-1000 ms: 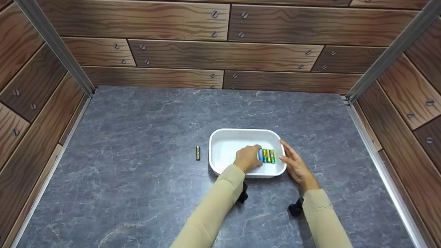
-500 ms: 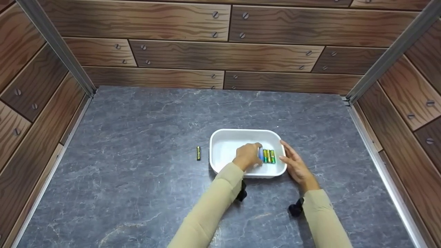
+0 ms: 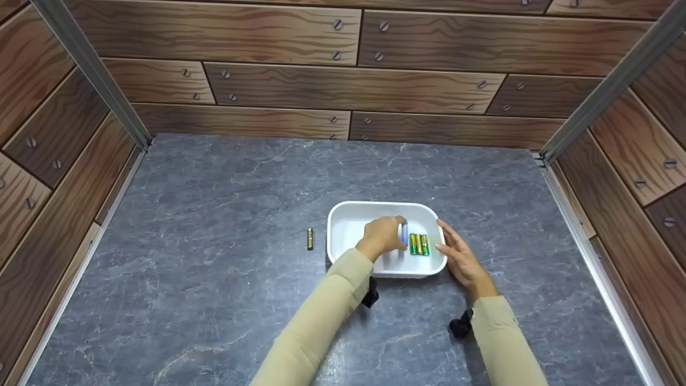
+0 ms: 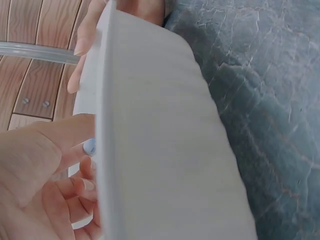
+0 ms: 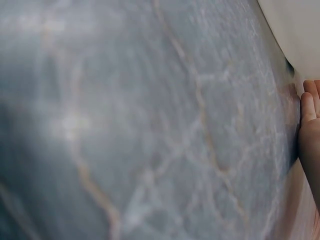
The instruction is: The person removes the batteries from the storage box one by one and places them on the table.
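Observation:
My left hand (image 3: 383,236) reaches into a white tub (image 3: 348,206) and pinches a blue cylinder (image 3: 404,235) between thumb and fingers. About as long as a battery, it shows only partly; in the left wrist view its rounded blue end (image 4: 89,146) peeks out between the fingers. To the right of it, three green-and-yellow batteries (image 3: 419,244) lie side by side on the tub's floor. My right hand (image 3: 465,262) rests against the tub's right side, its fingers fairly straight along the rim and outer wall. In the right wrist view that hand (image 5: 311,120) shows only at the edge.
One more battery (image 3: 310,239), dark and gold, lies outside the tub on its left. Grey marbled table surface (image 3: 214,214) surrounds the tub. Wood-patterned panels (image 3: 268,86) enclose the table at the back and sides.
My left hand has drawn slightly up and left with the blue cylinder, so a gap opens between it and the three batteries. The right hand stays at the tub's side.

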{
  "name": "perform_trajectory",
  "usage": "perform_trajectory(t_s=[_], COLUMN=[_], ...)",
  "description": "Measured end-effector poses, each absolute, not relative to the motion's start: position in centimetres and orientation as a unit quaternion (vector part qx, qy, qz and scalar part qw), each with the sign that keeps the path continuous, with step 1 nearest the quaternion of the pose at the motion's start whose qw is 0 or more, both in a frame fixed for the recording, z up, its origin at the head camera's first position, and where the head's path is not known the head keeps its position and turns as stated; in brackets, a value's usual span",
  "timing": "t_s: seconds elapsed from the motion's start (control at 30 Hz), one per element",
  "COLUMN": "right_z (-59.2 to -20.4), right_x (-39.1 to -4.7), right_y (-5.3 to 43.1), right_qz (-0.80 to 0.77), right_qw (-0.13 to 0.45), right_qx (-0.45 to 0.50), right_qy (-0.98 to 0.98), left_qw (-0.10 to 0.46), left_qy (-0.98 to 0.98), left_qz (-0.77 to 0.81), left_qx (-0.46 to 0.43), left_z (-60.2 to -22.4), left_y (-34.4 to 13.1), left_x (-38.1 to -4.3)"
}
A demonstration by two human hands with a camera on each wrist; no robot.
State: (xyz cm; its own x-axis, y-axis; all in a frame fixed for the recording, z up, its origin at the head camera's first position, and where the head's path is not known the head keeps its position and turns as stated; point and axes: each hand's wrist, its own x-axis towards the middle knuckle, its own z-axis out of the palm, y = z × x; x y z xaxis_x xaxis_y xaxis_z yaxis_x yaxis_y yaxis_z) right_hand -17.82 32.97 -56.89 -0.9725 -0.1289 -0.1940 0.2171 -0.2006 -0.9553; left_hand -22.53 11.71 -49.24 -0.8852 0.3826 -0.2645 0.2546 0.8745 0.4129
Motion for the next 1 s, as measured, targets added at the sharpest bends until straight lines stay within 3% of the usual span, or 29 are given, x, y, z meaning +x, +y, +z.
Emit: perform_trajectory(t_s=[0.43, 0.83, 1.0], right_z=[-56.7, -56.9, -56.8], right_x=[-17.9, -17.8, -17.9], right_y=[32.9, 33.1, 33.0], right_qz=[-0.770, -0.786, -0.775], right_qw=[0.118, 0.108, 0.113], right_qx=[0.057, 0.003, 0.034], right_qy=[0.624, 0.609, 0.621], left_qw=[0.167, 0.149, 0.142], left_qy=[0.947, 0.947, 0.947], left_qz=[0.191, 0.191, 0.197], left_qx=[0.197, 0.210, 0.209], left_z=[-47.6, -46.0, -45.6], left_y=[9.5, 7.7, 6.8], left_x=[-22.6, -22.4, -22.3])
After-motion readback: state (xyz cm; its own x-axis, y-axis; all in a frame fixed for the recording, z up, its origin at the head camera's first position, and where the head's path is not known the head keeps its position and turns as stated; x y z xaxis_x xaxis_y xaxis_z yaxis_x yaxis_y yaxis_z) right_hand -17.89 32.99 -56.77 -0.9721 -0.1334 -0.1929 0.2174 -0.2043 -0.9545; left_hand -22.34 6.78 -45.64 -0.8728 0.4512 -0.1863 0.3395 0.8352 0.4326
